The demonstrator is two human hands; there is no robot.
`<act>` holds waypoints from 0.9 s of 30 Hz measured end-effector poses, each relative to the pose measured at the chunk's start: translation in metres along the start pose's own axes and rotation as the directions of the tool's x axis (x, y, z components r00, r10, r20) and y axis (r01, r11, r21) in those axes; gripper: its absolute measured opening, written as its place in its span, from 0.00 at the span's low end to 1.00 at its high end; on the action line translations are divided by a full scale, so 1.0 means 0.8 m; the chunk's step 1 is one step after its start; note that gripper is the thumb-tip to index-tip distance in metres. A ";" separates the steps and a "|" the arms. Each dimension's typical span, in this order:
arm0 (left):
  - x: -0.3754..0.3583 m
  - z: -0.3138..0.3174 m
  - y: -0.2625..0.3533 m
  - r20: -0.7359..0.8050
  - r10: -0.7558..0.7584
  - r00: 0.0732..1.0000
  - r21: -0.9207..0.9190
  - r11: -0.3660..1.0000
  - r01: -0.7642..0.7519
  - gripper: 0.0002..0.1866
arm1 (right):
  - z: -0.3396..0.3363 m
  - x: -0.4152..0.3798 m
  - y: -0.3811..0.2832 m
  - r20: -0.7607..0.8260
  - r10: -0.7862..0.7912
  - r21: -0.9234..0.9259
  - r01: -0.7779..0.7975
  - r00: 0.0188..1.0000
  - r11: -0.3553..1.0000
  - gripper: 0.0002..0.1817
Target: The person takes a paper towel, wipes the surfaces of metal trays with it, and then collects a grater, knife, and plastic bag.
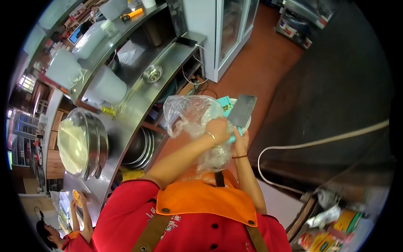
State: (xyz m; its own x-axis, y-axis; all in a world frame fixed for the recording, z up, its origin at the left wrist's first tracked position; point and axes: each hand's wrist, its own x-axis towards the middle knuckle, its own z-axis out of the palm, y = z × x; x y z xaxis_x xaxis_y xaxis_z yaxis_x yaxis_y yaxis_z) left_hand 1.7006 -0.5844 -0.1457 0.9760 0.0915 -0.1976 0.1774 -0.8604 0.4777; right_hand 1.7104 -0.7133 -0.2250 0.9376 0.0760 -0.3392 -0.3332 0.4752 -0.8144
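Observation:
My left hand (pixel 218 129), with a bracelet at the wrist, is closed on crumpled clear plastic film in front of my body. A clear plastic bag (pixel 184 110) spreads out to its left and hangs below it. My right hand (pixel 241 142) is closed round the turquoise handle of a cleaver, close beside my left hand. The cleaver's broad grey blade (pixel 244 110) points up and away from me. Behind the blade shows part of a white round container (pixel 248 125) and a turquoise printed packet (pixel 225 105).
A curved steel counter (pixel 138 98) runs along the left, with a steamer pot (pixel 76 145), a small metal bowl (pixel 153 74) and a phone (pixel 186 41). Stacked pans (pixel 140 147) sit beneath. A co-worker (pixel 63 235) stands lower left. A dark surface (pixel 319 109) and hose (pixel 323 138) lie right.

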 end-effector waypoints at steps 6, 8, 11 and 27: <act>0.153 -0.017 0.047 -0.139 0.109 0.984 0.050 0.993 -0.103 0.18 | 0.032 0.158 -0.078 -0.091 -0.044 -0.086 0.036 0.995 0.996 0.19; 0.212 -0.029 0.058 -0.151 0.127 0.980 0.034 0.992 -0.123 0.17 | 0.038 0.235 -0.088 -0.156 -0.091 -0.303 0.040 0.984 0.952 0.22; 0.303 -0.051 0.077 -0.152 0.162 0.975 -0.001 0.986 -0.165 0.18 | 0.082 0.309 -0.150 -0.127 0.070 -0.073 -0.080 0.989 0.994 0.25; 0.808 -0.155 0.158 0.034 0.434 0.900 0.177 0.884 -0.432 0.21 | 0.133 0.817 -0.320 -0.348 -0.041 -0.146 -0.011 0.936 0.989 0.31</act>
State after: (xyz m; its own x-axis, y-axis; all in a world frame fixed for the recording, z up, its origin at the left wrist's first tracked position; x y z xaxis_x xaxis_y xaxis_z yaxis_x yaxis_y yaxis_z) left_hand 2.3694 -0.5721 -0.1066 0.9514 -0.3079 -0.0002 -0.2876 -0.8890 0.3562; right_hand 2.4187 -0.6920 -0.1882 0.8572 -0.2536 -0.4483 -0.3545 0.3409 -0.8707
